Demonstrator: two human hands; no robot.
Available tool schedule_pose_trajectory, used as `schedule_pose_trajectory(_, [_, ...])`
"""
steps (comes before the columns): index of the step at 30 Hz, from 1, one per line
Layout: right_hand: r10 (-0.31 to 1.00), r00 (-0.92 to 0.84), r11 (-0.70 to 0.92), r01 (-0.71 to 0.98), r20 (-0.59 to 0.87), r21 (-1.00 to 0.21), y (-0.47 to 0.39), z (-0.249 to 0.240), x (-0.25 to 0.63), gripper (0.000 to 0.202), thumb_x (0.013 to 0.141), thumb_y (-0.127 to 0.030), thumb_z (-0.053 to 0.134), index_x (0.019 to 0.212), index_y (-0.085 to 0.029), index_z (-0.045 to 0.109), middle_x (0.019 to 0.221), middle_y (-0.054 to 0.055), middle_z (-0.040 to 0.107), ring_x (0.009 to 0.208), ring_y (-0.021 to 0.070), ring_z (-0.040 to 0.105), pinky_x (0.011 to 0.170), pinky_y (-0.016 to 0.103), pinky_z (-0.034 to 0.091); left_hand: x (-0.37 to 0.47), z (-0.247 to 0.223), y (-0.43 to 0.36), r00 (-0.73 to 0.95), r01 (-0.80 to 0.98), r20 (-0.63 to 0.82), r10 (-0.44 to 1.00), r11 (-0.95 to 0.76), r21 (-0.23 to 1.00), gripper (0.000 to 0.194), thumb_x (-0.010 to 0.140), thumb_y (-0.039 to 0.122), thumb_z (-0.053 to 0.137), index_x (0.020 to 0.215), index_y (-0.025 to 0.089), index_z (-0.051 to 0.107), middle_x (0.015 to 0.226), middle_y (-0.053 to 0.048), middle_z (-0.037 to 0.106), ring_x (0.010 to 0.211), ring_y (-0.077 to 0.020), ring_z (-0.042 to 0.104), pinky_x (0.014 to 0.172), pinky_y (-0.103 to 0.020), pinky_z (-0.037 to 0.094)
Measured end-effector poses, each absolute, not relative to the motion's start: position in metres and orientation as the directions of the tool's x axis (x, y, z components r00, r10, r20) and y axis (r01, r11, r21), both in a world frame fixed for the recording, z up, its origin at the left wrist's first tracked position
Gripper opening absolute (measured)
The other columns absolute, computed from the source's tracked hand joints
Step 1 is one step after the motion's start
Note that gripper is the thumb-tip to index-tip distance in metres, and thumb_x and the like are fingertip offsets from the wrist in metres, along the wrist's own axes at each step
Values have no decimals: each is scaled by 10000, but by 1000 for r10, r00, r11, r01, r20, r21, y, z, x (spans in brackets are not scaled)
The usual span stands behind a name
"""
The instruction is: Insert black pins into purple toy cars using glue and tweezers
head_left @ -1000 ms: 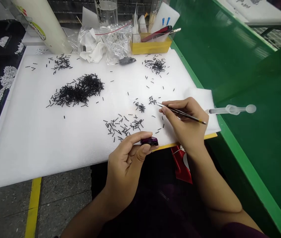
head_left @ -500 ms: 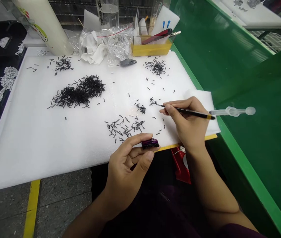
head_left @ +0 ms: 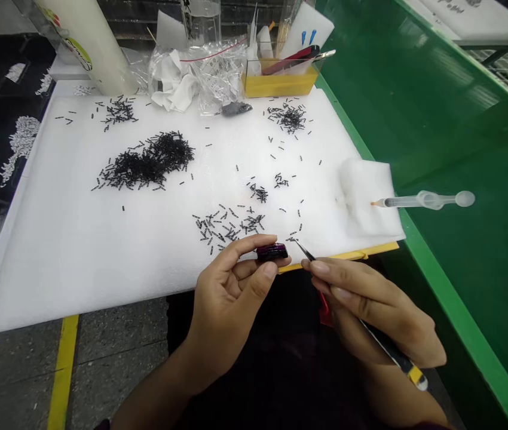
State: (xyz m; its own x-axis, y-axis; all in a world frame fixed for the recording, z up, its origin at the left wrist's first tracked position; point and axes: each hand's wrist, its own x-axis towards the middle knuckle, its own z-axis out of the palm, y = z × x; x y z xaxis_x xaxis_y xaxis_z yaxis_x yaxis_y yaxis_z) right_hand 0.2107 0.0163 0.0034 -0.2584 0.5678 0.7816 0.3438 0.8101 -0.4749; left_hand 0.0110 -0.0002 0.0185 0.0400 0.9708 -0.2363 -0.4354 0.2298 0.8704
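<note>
Between thumb and fingers, my left hand (head_left: 231,292) grips a small glossy dark-purple block (head_left: 272,251) above the front edge of the white foam sheet (head_left: 155,257). My right hand (head_left: 375,304) is closed around slim black tweezers (head_left: 392,349) with a yellow band near the rear end. Their pointed tip sits just right of the purple block, close to a few small dark strips (head_left: 292,239). Whether the tip pinches a strip is too small to tell. Loose black strips (head_left: 229,230) lie scattered just beyond my left hand, with small clusters (head_left: 259,192) behind them.
A large black heap (head_left: 149,161) lies left on the foam. A syringe (head_left: 419,200) rests on a folded foam pad (head_left: 370,185) at right. At the back stand a bottle (head_left: 97,48), plastic bags (head_left: 218,74) and a yellow-based tool box (head_left: 281,83). A green panel (head_left: 415,107) borders the right.
My right hand has moved down and toward me with the tweezers, from the small strip cluster to beside the purple block. My left hand stays nearly in place; the view has shifted slightly.
</note>
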Motion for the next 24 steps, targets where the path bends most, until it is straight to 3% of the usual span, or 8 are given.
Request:
schedule_pose_trajectory(5, [632, -265, 773, 270, 728, -574, 4, 2, 211, 754, 812, 240, 681, 1437, -182, 697, 1464, 20, 749, 1263, 202, 782, 1070, 283, 706, 13, 20, -1, 43, -449, -255, 966, 246, 859, 214, 995, 293, 841, 1208, 279, 834, 1248, -21, 857, 1145, -214, 832, 988, -217, 671])
schedule_pose_trajectory(8, [665, -242, 744, 142, 706, -653, 2, -4, 213, 692, 847, 208, 656, 1403, -199, 720, 1367, 29, 802, 1200, 206, 810, 992, 310, 743, 12, 20, 2, 60, -498, -269, 961, 262, 827, 171, 985, 310, 854, 1154, 282, 856, 1244, -10, 860, 1085, -196, 848, 945, -199, 680])
schedule_pose_trajectory(12, [765, -234, 595, -102, 601, -797, 3, -5, 210, 640, 860, 205, 653, 1339, -211, 733, 1344, 0, 807, 1152, 174, 821, 973, 306, 744, 7, 20, 9, 146, -595, -296, 944, 323, 736, 173, 919, 250, 921, 1085, 278, 878, 1023, 12, 892, 972, -148, 862, 856, -129, 666])
schedule_pose_trajectory(16, [815, -198, 495, -251, 545, -832, 7, -2, 205, 452, 948, 102, 692, 1265, -214, 754, 1298, -23, 822, 1100, 129, 830, 975, 258, 727, 5, 22, 14, 224, -644, -323, 919, 389, 659, 215, 864, 199, 964, 1054, 259, 881, 880, 11, 884, 874, -116, 859, 839, -123, 662])
schedule_pose_trajectory(19, [816, -178, 509, -232, 550, -829, 8, -5, 206, 383, 969, 46, 718, 1239, -222, 765, 1258, -15, 836, 1051, 133, 842, 944, 263, 737, 6, 23, 14, 234, -662, -321, 918, 392, 638, 247, 843, 157, 973, 1048, 257, 880, 865, 14, 882, 849, -109, 858, 845, -123, 663])
schedule_pose_trajectory(21, [797, -187, 551, -161, 574, -819, 4, -7, 209, 442, 960, 36, 732, 1284, -264, 758, 1232, -12, 844, 1029, 148, 849, 906, 276, 749, 7, 22, 13, 205, -669, -312, 928, 366, 648, 259, 842, 130, 966, 1048, 260, 880, 865, 12, 882, 846, -110, 859, 846, -120, 662])
schedule_pose_trajectory(24, [782, -191, 616, 88, 593, -783, -11, -6, 213, 585, 944, 46, 723, 1387, -335, 720, 1196, -5, 854, 1051, 188, 852, 877, 290, 759, 10, 21, 11, 88, -668, -285, 955, 269, 694, 281, 821, 101, 970, 1026, 273, 881, 933, 17, 888, 847, -118, 862, 822, -114, 666])
